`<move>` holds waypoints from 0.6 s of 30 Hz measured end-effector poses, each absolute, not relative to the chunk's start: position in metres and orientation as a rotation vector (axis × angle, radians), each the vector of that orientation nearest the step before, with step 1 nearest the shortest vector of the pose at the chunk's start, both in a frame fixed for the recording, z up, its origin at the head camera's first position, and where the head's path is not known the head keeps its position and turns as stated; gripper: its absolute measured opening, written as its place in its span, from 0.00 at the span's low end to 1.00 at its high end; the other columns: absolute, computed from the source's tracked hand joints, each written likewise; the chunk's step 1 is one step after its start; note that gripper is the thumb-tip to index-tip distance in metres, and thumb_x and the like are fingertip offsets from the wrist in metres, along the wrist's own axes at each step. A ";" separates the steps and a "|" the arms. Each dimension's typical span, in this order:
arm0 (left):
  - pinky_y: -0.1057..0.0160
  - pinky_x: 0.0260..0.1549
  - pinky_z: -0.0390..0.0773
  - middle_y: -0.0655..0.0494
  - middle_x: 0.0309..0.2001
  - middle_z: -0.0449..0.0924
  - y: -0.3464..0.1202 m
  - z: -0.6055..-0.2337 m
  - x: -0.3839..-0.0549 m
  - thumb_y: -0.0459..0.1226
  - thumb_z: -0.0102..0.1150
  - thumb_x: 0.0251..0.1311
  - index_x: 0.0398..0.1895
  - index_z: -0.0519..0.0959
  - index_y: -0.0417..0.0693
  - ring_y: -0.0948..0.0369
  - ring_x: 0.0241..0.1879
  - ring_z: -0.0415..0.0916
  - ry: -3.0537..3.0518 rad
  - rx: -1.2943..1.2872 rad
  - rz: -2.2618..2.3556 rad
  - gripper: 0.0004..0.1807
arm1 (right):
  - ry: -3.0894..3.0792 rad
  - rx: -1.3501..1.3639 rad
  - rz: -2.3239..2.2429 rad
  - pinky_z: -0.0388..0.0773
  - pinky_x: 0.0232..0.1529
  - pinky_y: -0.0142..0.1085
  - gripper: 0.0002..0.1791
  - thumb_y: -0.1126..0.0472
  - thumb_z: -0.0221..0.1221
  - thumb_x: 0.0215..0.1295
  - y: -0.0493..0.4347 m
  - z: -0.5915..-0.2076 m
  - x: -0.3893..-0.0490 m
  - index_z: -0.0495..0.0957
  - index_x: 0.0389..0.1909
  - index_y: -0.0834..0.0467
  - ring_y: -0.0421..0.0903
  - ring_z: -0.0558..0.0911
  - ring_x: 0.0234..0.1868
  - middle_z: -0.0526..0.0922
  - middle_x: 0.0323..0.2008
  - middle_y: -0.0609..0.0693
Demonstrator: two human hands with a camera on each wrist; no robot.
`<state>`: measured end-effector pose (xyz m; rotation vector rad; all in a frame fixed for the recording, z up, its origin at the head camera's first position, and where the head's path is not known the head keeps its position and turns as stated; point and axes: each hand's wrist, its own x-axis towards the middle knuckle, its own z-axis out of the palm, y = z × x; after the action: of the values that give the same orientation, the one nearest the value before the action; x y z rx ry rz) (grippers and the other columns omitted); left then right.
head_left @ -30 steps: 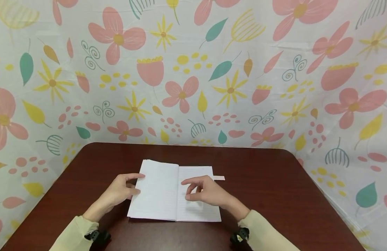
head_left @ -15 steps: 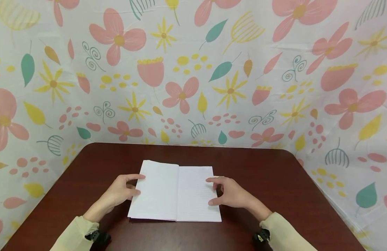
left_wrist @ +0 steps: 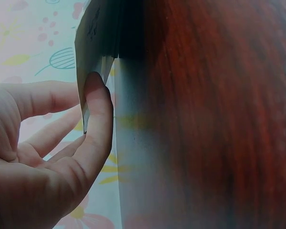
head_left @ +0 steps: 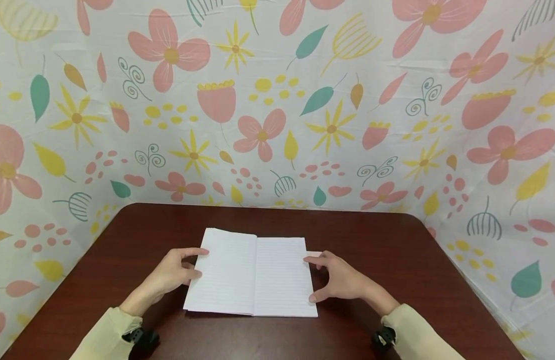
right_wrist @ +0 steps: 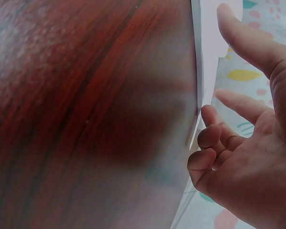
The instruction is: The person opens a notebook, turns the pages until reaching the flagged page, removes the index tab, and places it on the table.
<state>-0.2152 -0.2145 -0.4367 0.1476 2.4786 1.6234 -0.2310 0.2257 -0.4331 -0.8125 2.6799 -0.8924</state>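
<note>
An open notebook (head_left: 277,280) with white lined pages lies on the table, its spine upright in the head view. At its left edge my left hand (head_left: 171,272) holds the left half between thumb and fingers; the left wrist view shows the raised leaf (left_wrist: 96,38) edge-on in that hold. My right hand (head_left: 342,280) is at the right edge, thumb and forefinger spread apart, their tips right at the page border. Its other fingers (right_wrist: 209,137) are loosely curled in the right wrist view. A small white slip (head_left: 313,254) juts out past the right edge, partly behind the forefinger.
The dark red-brown table (head_left: 277,337) has a glossy top and rounded far corners. A white cloth (head_left: 268,100) with flowers and leaves hangs behind and along both sides. Black wrist bands (head_left: 144,340) sit at both light green sleeves (head_left: 106,332).
My right hand has moved right, from over the right page to its outer edge, and its thumb and forefinger have spread. The left hand keeps its hold, and the notebook stays in place.
</note>
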 end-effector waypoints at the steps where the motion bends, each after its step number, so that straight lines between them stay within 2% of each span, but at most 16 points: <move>1: 0.53 0.34 0.85 0.38 0.56 0.77 -0.215 -0.437 -0.215 0.22 0.70 0.57 0.66 0.79 0.35 0.53 0.34 0.82 2.477 0.150 1.623 0.30 | 2.675 -0.809 -0.892 0.73 0.44 0.42 0.51 0.47 0.83 0.48 0.226 -0.433 -0.231 0.75 0.73 0.59 0.53 0.73 0.49 0.73 0.47 0.53; 18: 0.52 0.36 0.85 0.37 0.60 0.74 -0.215 -0.436 -0.215 0.23 0.69 0.58 0.67 0.79 0.36 0.53 0.34 0.81 2.478 0.135 1.601 0.30 | 2.652 -0.799 -0.909 0.72 0.45 0.43 0.53 0.48 0.84 0.46 0.229 -0.437 -0.233 0.74 0.74 0.59 0.52 0.72 0.49 0.73 0.47 0.53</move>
<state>-0.2147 -0.2147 -0.4359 0.1353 2.4776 1.6010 -0.2329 0.2291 -0.4370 -0.7993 2.6522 -0.9086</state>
